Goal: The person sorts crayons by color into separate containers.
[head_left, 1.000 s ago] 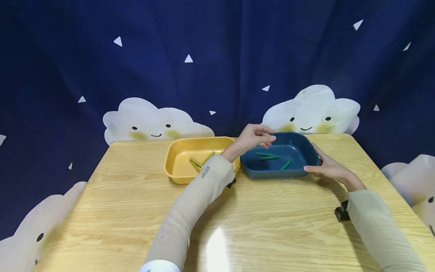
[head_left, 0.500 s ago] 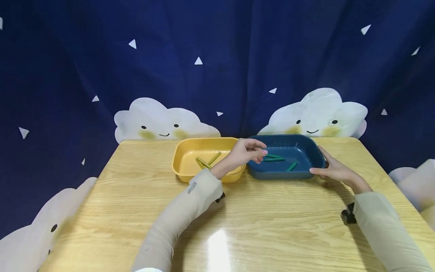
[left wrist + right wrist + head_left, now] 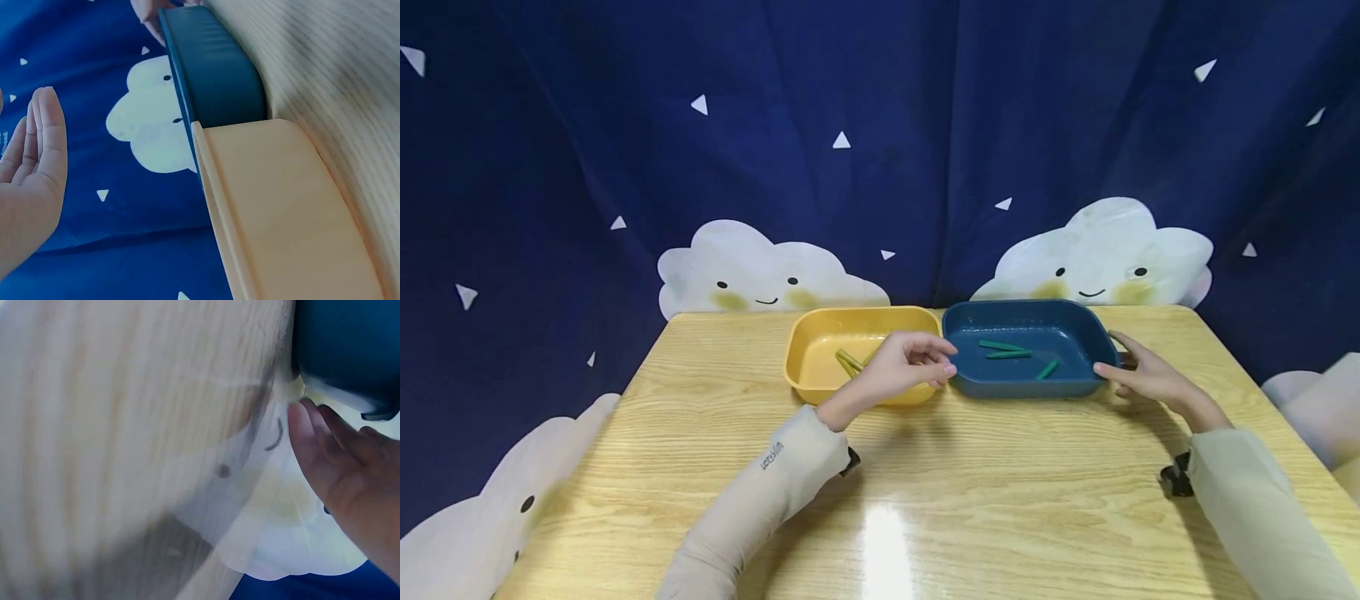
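A yellow rectangular bin and a dark blue bin stand side by side. Several short yellow-green sticks lie in the yellow bin, partly hidden by my left arm. On the blue bin's floor are 3 green sticks. My left hand hovers over the yellow bin's right end, its relaxed fingers holding nothing. My right hand is at the blue bin's right end, thumb overlapping the near corner in the head view. In the right wrist view, its extended fingers lie close beside the bin's wall.
Both bins stand toward the back of a light wooden table. Behind it hangs a dark blue curtain with smiling clouds and white triangles. Black wrist devices show beneath the sleeves.
My left hand has drawn back from over the blue bin, moving left and toward me to above the yellow bin. My right hand stays by the blue bin's right end. The head view has shifted slightly.
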Motion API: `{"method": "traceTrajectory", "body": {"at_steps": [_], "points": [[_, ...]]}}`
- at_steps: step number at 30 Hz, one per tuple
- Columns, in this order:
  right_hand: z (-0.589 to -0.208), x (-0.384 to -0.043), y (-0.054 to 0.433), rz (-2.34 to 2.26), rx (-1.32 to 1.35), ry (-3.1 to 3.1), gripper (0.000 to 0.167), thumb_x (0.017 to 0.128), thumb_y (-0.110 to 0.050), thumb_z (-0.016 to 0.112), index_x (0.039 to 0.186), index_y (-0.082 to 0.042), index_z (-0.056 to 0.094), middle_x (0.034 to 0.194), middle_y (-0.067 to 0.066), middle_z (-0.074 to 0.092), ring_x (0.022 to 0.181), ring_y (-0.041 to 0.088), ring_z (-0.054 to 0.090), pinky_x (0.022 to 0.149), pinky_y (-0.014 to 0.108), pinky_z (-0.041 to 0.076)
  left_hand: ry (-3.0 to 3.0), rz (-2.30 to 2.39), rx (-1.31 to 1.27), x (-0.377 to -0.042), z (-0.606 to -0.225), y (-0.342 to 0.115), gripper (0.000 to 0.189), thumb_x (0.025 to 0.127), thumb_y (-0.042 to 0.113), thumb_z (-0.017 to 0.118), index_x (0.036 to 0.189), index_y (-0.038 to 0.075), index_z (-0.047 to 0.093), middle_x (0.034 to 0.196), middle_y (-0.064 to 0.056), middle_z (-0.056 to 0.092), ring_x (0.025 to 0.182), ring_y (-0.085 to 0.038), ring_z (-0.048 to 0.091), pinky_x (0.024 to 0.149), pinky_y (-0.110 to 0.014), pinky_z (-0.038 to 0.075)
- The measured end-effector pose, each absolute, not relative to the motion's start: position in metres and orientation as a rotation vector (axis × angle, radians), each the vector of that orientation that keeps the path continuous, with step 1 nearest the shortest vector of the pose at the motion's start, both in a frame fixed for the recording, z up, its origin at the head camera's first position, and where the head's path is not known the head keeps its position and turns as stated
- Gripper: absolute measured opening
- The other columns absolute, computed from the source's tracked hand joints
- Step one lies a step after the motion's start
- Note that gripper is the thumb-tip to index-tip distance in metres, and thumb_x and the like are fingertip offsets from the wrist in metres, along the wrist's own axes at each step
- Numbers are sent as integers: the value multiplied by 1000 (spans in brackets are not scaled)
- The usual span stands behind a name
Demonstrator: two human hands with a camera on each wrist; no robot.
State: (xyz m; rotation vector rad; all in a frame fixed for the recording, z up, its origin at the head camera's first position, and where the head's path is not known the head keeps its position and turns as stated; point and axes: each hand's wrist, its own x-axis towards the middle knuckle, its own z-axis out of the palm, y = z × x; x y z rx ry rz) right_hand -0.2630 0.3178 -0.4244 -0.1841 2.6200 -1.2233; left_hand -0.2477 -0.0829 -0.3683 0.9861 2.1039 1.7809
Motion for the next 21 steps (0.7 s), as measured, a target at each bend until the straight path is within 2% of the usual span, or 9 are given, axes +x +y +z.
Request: {"method": "traceTrajectory", "body": {"at_steps": [2,3,5,7,8,11,14,17,21], "points": [[-425,-259,319,-1255,-178,2698,74,93,-33,50,142,7,11,128,41,31,95,26,55,67,35,53,2129,1783,1028,-244,-368,-88,22,82,0,64,103,-7,62,80,-11,63,64,-19,61,63,-37,53],[-425,-257,320,-1265,-162,2756,69,93,-34,51,139,8,21,126,38,35,97,20,55,67,35,54,2138,1784,1044,-242,-367,-91,22,81,0,64,102,-7,63,80,-11,63,64,-15,60,62,-34,53],[-434,-258,327,-1309,-133,2869,58,91,-36,53,128,6,40,116,28,48,89,11,56,64,32,53,2162,1779,1067,-239,-366,-96,22,81,0,65,101,-7,63,80,-11,64,65,-11,59,61,-30,52],[-452,-265,339,-1354,-92,2986,48,88,-40,56,113,0,53,101,15,58,73,1,54,59,28,52,2186,1777,1057,-236,-366,-101,21,80,1,66,101,-6,64,81,-10,64,68,-11,58,61,-23,50],[-463,-269,347,-1373,-67,3041,44,87,-42,57,106,-3,57,94,9,61,71,3,55,57,26,51,2193,1777,1044,-234,-366,-104,22,80,1,66,101,-6,64,82,-10,64,70,-11,58,62,-23,49],[-497,-286,372,-1442,10,3142,36,84,-45,60,94,-10,62,81,0,63,68,10,57,53,21,49,2220,1777,1001,-229,-366,-113,21,81,3,66,100,-5,64,82,-8,63,74,-12,58,65,-23,49],[-507,-289,381,-1505,37,3165,31,85,-40,61,92,-9,63,81,3,63,67,12,59,52,21,50,2217,1802,960,-225,-366,-123,20,81,3,66,99,-6,64,82,-10,63,75,-16,58,66,-27,51],[-500,-278,375,-1583,10,3124,29,85,-36,62,92,-7,63,82,6,64,68,13,60,52,21,50,2195,1849,916,-221,-366,-135,18,82,1,64,97,-7,63,81,-12,63,72,-22,60,65,-37,54],[-459,-245,343,-1611,-40,3056,24,86,-29,62,89,-5,63,76,2,64,67,12,59,53,21,49,2190,1891,847,-217,-370,-154,17,83,-1,63,98,-9,62,80,-11,63,69,-23,61,62,-42,54]]}}
